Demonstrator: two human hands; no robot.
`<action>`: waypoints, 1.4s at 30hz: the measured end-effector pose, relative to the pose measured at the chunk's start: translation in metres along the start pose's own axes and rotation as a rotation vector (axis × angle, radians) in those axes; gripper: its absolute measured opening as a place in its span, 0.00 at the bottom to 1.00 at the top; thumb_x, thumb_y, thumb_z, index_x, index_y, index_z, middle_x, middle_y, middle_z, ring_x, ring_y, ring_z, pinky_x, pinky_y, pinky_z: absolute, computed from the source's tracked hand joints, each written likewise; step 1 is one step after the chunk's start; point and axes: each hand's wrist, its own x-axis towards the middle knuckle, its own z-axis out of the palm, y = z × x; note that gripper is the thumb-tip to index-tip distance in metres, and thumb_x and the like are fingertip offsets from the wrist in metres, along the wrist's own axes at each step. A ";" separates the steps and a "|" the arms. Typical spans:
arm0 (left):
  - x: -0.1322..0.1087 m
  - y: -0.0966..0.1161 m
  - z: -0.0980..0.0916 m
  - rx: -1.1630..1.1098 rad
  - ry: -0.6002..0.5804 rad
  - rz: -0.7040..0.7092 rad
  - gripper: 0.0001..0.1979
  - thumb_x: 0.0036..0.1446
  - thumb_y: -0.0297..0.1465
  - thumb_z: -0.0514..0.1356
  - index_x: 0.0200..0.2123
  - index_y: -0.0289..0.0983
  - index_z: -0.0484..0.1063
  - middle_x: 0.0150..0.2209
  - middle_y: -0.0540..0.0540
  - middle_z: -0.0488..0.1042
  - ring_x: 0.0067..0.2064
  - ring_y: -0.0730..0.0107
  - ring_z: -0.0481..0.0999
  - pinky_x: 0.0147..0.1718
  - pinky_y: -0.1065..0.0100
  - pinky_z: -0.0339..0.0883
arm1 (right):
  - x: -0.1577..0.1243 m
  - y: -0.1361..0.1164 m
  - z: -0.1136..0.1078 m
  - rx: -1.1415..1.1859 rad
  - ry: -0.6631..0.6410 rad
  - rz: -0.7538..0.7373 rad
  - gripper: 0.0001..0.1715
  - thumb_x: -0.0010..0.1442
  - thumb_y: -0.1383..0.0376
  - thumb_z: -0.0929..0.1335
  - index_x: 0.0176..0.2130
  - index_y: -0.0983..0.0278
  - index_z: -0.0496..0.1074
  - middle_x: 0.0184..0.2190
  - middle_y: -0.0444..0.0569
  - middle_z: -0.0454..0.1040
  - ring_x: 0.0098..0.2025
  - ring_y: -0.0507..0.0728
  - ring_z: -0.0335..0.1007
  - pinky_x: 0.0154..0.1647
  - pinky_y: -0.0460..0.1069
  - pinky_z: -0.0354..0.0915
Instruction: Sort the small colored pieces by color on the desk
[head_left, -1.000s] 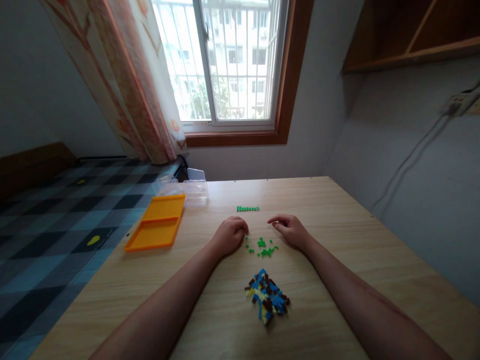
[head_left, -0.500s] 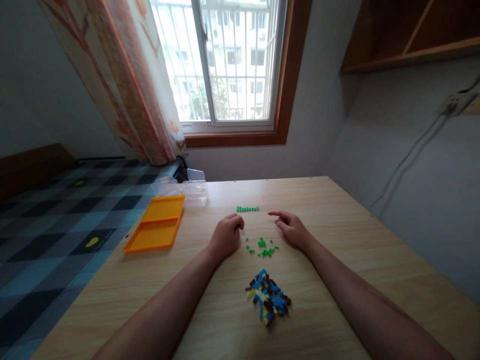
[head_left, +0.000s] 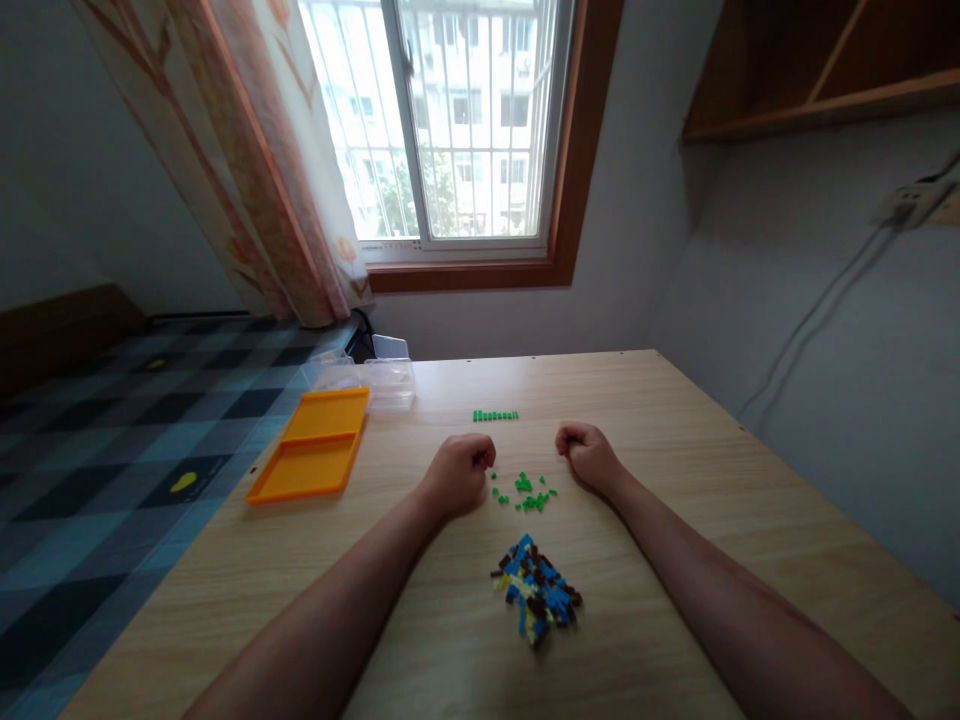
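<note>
My left hand point(head_left: 459, 474) rests on the table as a loose fist, just left of a scatter of small green bricks point(head_left: 534, 500). On their other side my right hand point(head_left: 588, 456) lies with its fingers curled in. Nothing shows in either hand, though the insides of both fists are turned out of sight. Beyond the hands, a short row of green bricks point(head_left: 495, 415) stands lined up. Closer to me sits a mixed heap of blue, brown and yellow bricks point(head_left: 538, 590), and neither hand touches it.
An orange two-part tray point(head_left: 309, 470) lies at the table's left edge. Behind it stand clear plastic boxes point(head_left: 388, 385). A bed with a checked cover point(head_left: 97, 450) adjoins the left side. The window point(head_left: 480, 130) is past the far edge; a shelf point(head_left: 817, 115) hangs upper right.
My right hand has curled in its stretched index finger and drawn slightly away from the green row. My left hand has shifted a little to the right. The bricks look unchanged.
</note>
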 end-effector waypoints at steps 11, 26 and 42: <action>0.002 -0.010 -0.003 0.154 -0.019 -0.095 0.11 0.47 0.20 0.52 0.23 0.37 0.72 0.26 0.48 0.74 0.31 0.67 0.71 0.34 0.67 0.62 | -0.001 -0.003 0.001 -0.004 -0.052 0.011 0.05 0.34 0.67 0.57 0.16 0.61 0.60 0.17 0.44 0.60 0.25 0.54 0.56 0.28 0.48 0.54; 0.005 -0.010 -0.003 0.233 -0.195 -0.159 0.13 0.50 0.24 0.53 0.27 0.41 0.78 0.31 0.49 0.79 0.35 0.64 0.75 0.36 0.67 0.65 | -0.002 -0.006 0.005 -0.044 -0.123 -0.026 0.04 0.35 0.68 0.57 0.15 0.61 0.58 0.16 0.43 0.58 0.23 0.53 0.55 0.27 0.48 0.52; 0.005 -0.008 -0.004 0.183 -0.191 -0.135 0.13 0.50 0.23 0.53 0.27 0.40 0.78 0.31 0.49 0.79 0.36 0.64 0.75 0.38 0.67 0.65 | -0.011 -0.018 0.008 -0.276 -0.188 -0.356 0.26 0.49 0.80 0.61 0.34 0.60 0.83 0.31 0.49 0.76 0.37 0.57 0.70 0.43 0.51 0.64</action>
